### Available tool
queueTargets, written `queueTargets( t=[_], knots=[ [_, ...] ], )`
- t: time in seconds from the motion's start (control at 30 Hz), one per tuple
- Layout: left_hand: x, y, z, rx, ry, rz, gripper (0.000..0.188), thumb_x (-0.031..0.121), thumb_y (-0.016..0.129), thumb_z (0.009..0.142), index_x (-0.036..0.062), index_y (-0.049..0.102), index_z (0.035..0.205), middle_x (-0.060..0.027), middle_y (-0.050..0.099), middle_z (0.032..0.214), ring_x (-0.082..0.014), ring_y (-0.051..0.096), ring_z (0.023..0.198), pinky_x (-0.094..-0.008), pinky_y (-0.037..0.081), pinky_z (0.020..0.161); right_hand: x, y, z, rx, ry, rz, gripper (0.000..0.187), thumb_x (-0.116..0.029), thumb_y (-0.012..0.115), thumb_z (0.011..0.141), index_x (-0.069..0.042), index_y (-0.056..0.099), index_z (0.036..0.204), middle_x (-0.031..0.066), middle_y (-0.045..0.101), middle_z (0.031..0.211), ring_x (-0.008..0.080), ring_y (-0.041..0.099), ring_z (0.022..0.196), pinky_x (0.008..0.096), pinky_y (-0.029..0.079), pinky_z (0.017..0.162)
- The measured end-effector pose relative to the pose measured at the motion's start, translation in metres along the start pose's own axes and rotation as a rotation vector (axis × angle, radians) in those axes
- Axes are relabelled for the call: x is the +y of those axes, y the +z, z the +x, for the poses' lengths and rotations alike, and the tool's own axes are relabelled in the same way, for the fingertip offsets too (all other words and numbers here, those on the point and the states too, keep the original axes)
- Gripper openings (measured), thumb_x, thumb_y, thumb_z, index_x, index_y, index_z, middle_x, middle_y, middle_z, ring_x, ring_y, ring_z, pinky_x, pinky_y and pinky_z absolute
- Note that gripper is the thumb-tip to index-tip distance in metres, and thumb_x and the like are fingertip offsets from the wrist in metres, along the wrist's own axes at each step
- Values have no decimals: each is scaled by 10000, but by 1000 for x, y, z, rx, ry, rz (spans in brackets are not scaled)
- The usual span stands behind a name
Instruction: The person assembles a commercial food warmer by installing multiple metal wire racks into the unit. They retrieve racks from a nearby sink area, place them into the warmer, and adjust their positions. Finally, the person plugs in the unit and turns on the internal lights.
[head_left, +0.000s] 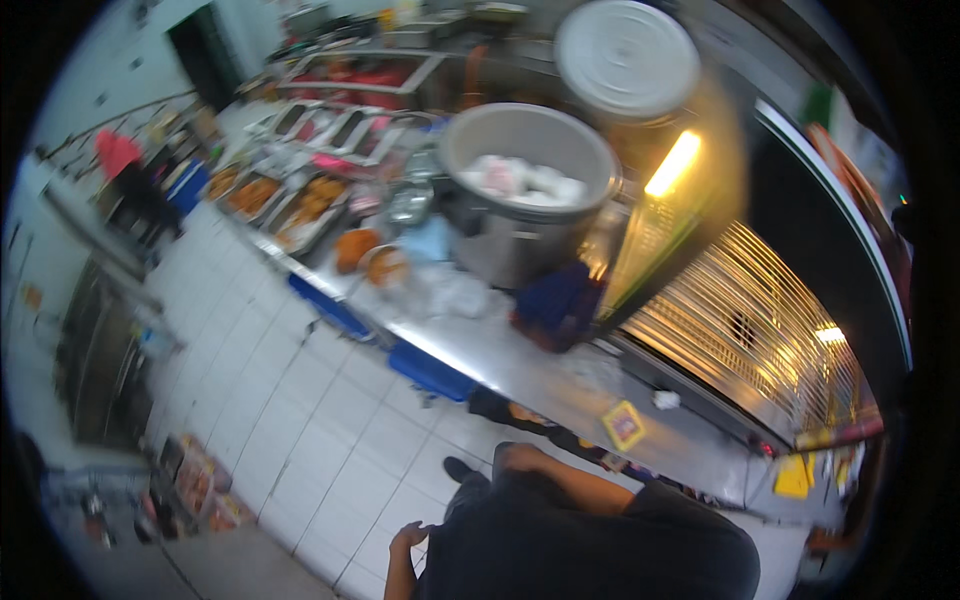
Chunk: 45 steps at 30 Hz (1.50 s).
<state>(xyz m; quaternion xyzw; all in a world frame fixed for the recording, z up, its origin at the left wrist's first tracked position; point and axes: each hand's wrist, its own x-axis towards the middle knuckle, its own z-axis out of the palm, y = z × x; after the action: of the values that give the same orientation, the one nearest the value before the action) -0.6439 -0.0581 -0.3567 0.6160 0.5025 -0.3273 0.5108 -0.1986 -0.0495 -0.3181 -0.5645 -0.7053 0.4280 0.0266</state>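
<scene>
My left hand [410, 536] hangs low beside my body over the tiled floor, fingers loosely out, with nothing seen in it. Bent across my front, my right hand [522, 458] is near my leg and the counter's edge; its fingers are blurred and partly hidden. Closest to it is the steel counter [440, 345], where a small yellow-and-red square packet [623, 425] lies. Farther back stands a large grey pot [520, 240] with white bundles [520, 180] inside. Metal trays of fried food [310, 210] and a bowl of orange-brown food [385, 265] sit to its left.
A lit display cabinet [740, 320] with a slatted rack takes up the right. Blue drawers or bins [430, 372] jut out under the counter. White floor tiles [310, 430] run along the left. Another person in a pink head covering [118, 150] is at the far left.
</scene>
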Motion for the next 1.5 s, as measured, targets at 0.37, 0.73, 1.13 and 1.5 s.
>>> queueTargets(
  t=[0.37, 0.73, 1.13, 1.5],
  knots=[
    [-87, -174, -27, 401, -59, -396, 599, 511, 524, 907, 45, 597, 1276, -204, 552, 1346, -368, 517, 1251, -427, 398, 1069, -20, 38, 57, -84, 901, 888, 655, -612, 527, 884, -20, 668, 1126, 144, 674, 1057, 244, 638, 938, 455, 523, 819],
    [-197, -304, -6, 445, 18, -691, 478, 404, 524, 943, 16, 596, 1213, -152, 627, 1226, -313, 618, 1078, -386, 492, 885, -212, -147, 343, -291, 639, 1334, 629, -615, 498, 901, -57, 670, 1138, 117, 639, 1187, 257, 594, 1078, 446, 467, 896],
    [-315, -596, 42, 222, 48, -568, 401, 348, 520, 963, 51, 572, 1226, -105, 661, 1123, -227, 649, 964, -331, 494, 736, -318, -318, 463, 1617, 872, 595, 268, -178, 643, 893, -50, 527, 1098, 130, 545, 926, 223, 593, 718, 343, 508, 617],
    [-278, -951, 17, 673, 130, -897, 417, 390, 468, 992, 111, 509, 1298, -106, 621, 1214, -254, 610, 1063, -408, 473, 898, -287, -311, 441, 1588, 1139, 154, 242, -198, 672, 891, -62, 584, 1071, 217, 475, 1054, 365, 527, 949, 430, 439, 829]
  ],
)
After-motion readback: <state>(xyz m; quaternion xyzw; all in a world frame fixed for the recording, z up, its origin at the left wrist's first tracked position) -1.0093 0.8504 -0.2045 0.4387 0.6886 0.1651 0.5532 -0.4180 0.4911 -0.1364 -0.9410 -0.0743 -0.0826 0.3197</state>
